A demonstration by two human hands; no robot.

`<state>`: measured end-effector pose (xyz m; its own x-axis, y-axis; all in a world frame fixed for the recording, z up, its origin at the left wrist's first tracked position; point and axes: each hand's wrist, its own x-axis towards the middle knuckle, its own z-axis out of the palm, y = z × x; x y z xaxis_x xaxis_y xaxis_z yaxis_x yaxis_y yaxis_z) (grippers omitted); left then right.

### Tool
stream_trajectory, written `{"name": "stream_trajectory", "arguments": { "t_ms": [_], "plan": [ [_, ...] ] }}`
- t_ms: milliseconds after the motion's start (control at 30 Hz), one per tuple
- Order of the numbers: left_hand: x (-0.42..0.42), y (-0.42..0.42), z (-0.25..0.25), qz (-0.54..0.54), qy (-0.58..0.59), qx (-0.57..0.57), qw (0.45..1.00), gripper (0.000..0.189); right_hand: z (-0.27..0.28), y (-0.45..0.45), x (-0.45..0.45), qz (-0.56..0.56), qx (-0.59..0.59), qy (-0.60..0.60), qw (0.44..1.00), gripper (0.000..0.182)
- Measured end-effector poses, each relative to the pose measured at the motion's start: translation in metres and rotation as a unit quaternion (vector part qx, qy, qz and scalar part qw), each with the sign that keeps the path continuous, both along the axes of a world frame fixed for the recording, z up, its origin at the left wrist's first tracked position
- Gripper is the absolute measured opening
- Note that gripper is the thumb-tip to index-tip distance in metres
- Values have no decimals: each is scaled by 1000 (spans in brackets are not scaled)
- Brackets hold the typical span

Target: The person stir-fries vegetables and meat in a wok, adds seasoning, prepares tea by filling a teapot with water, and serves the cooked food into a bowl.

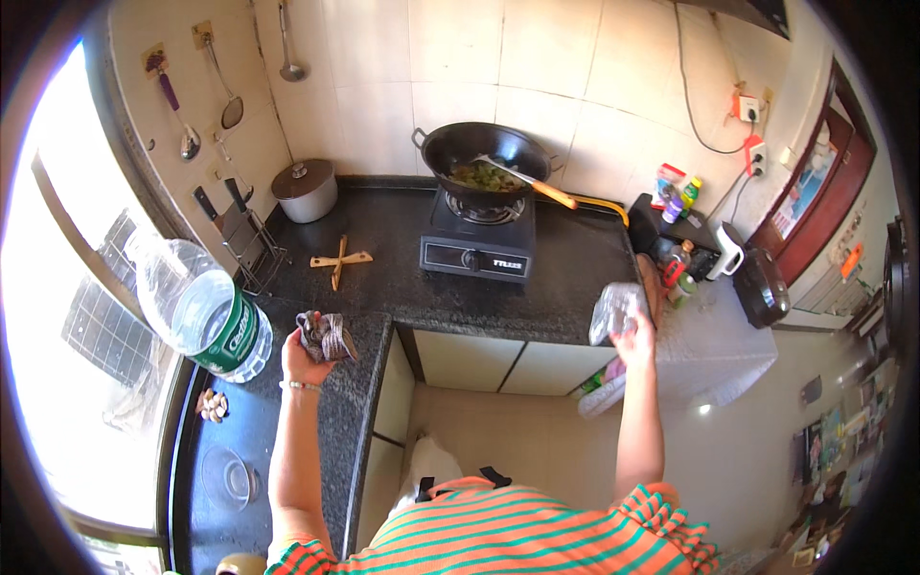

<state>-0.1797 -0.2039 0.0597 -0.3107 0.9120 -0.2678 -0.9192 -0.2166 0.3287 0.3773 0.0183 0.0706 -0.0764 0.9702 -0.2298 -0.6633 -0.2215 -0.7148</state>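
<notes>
My left hand (305, 359) grips a crumpled brownish cloth (329, 338) above the left counter. My right hand (634, 343) holds a clear plastic item (613, 310), perhaps a bowl or a lid, over the right front corner of the counter. Between and beyond my hands stands a black gas stove (476, 255). On its burner rests a black wok (528, 144) with chopped green food (485, 177) inside. A spatula (553, 194) with a wooden handle leans across the wok's right rim. To the left of the stove lies a wooden cross-shaped trivet (341, 260).
A large plastic water bottle (215, 316) stands beside my left hand, near the window. Garlic cloves (213, 406) and a clear bowl (228, 478) lie nearer me. A lidded pot (305, 194) and knife rack (251, 248) stand back left. Condiment bottles (679, 269) crowd the right side.
</notes>
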Motion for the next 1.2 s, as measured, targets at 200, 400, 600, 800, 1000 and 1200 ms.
{"name": "stream_trajectory", "arguments": {
  "t_ms": [200, 400, 600, 800, 1000, 1200],
  "plan": [
    [-74, 136, 26, 24, 106, -29, 994, 24, 58, 156, -75, 10, 51, -44, 998, 22],
    [-97, 295, 80, -44, 181, -63, 981, 23, 83, 281, -112, -50, 76, -175, 980, 22],
    [-128, 437, 87, 68, 284, -15, 956, 26, 73, 365, -166, 46, 157, -323, 932, 34],
    [-92, 523, 104, -59, 406, -132, 902, 29, 47, 392, -158, 103, 172, -213, 956, 33],
    [-89, 517, 112, -94, 621, -208, 750, 40, 43, 403, -174, 17, 293, -309, 905, 18],
    [-69, 471, 113, -25, 556, -240, 795, 27, 80, 394, -175, 7, 293, -393, 872, 22]
  ]
}}
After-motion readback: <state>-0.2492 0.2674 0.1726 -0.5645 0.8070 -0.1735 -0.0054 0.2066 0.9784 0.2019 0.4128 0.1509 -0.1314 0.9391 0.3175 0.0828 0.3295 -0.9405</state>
